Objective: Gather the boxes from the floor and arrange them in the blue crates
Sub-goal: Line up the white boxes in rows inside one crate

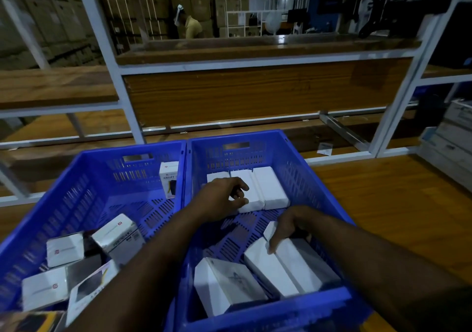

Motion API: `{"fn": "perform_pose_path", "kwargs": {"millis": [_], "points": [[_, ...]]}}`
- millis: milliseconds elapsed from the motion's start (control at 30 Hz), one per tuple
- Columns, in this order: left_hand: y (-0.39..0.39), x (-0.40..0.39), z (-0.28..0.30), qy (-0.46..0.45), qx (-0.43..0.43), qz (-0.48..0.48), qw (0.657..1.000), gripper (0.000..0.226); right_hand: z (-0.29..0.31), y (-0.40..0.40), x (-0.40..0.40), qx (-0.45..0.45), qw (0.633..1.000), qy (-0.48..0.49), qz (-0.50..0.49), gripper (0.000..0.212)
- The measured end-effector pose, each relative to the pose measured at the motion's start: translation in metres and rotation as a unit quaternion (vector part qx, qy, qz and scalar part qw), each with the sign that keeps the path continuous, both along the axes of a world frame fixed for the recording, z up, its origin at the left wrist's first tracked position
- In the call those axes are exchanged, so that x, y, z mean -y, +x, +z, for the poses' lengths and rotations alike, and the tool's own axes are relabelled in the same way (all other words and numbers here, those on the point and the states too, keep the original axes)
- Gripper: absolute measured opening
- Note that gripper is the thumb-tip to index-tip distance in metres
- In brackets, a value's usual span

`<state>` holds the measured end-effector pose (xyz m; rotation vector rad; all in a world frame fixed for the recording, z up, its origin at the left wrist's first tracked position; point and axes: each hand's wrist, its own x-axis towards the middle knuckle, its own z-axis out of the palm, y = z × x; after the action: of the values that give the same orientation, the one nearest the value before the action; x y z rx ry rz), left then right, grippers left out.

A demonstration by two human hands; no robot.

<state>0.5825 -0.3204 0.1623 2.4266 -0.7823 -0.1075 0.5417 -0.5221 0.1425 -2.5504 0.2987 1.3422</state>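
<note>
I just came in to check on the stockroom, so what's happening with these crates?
A person is sorting small white cardboard boxes into two blue plastic crates set side by side. The left hand rests on the neat row of white boxes at the far end of the right crate, and the right hand grips a white box from the loose ones nearer the camera. The left crate holds a jumble of boxes, plus one upright box in its far corner.
</note>
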Motion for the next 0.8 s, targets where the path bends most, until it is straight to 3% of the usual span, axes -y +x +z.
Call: {"fn": "perform_pose_path", "kwargs": {"millis": [100,167,267,333,400,467,533,567,667,800], "points": [[-0.001,0.001,0.0,-0.022,-0.015,0.016,1.0,0.027,0.003,0.012,0.003,0.151,0.986,0.058,-0.05,0.114],[-0.002,0.004,0.0,-0.046,-0.022,0.027,0.998,0.03,0.013,0.017,0.004,0.245,0.956,0.112,-0.114,0.118],[-0.005,0.009,0.004,-0.06,-0.079,0.052,0.994,0.058,0.021,0.021,0.004,0.364,0.871,0.254,-0.212,0.084],[-0.007,0.012,0.004,-0.046,-0.133,0.058,0.988,0.08,0.026,0.021,-0.002,0.393,0.811,0.345,-0.263,0.059],[-0.01,0.016,0.004,-0.024,-0.161,0.056,0.985,0.093,0.024,0.024,-0.006,0.395,0.781,0.387,-0.289,0.05],[-0.014,0.02,0.004,-0.015,-0.168,0.048,0.985,0.096,0.026,0.023,-0.012,0.378,0.78,0.404,-0.293,0.058],[-0.015,0.021,0.003,-0.012,-0.159,0.047,0.986,0.09,0.024,0.025,-0.015,0.337,0.791,0.405,-0.311,0.089],[-0.014,0.021,0.001,-0.018,-0.161,0.053,0.985,0.086,0.025,0.025,-0.017,0.317,0.789,0.418,-0.32,0.094],[-0.008,0.018,0.0,-0.093,-0.231,0.093,0.964,0.069,0.03,0.025,-0.015,0.299,0.734,0.499,-0.35,0.053],[-0.004,0.014,0.007,-0.246,-0.339,0.159,0.894,0.021,0.03,0.027,-0.008,0.293,0.678,0.537,-0.407,0.036]]}}
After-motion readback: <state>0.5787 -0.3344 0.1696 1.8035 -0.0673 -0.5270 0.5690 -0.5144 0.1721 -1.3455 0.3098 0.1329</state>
